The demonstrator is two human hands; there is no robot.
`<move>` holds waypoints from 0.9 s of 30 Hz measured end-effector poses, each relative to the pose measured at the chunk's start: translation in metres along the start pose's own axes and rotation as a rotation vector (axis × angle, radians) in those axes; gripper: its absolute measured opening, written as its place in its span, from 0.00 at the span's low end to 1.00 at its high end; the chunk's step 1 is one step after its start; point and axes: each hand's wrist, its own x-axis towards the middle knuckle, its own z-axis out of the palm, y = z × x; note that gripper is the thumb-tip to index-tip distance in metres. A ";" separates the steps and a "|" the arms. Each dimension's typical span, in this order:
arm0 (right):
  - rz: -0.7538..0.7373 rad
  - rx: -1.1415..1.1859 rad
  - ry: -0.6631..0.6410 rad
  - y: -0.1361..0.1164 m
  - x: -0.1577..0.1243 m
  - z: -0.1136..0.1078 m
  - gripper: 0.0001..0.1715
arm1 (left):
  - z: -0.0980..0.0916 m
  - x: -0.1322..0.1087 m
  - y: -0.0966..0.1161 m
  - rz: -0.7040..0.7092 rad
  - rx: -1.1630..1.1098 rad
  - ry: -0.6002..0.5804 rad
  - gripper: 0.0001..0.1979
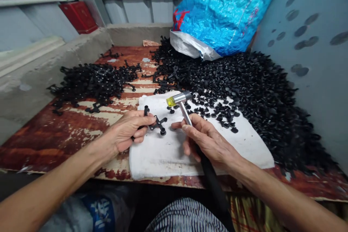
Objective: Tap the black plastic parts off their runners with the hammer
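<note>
Between the thumb and fingers of my left hand [129,129] is a small black branched plastic part [157,124], with round ends on its arms. My right hand [202,136] is wrapped round a hammer [186,113] that has a metal head, a yellow tip facing left and a black grip running down toward my lap. Both hands are above a folded white cloth [171,156]. Several loose black mushroom-shaped pieces [217,110] lie on the cloth beyond the hammer.
A large heap of black pieces [266,108] covers the table's right side, below a blue sack [217,11]. At left lies a pile of black branched parts [92,81] on the worn red-brown tabletop [32,134]. A grey panel [304,54] borders the right; a red box [78,16] stands behind.
</note>
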 end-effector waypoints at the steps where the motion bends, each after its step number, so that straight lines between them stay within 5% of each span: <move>1: -0.002 0.018 -0.009 -0.001 -0.001 0.002 0.13 | -0.001 -0.001 -0.001 -0.009 -0.005 -0.009 0.07; 8: -0.106 0.174 0.118 0.003 -0.018 -0.005 0.13 | 0.010 0.002 -0.004 -0.045 -0.004 -0.079 0.06; 27: 0.007 0.225 0.081 0.024 -0.030 -0.016 0.13 | 0.019 0.007 -0.007 -0.049 0.048 -0.077 0.07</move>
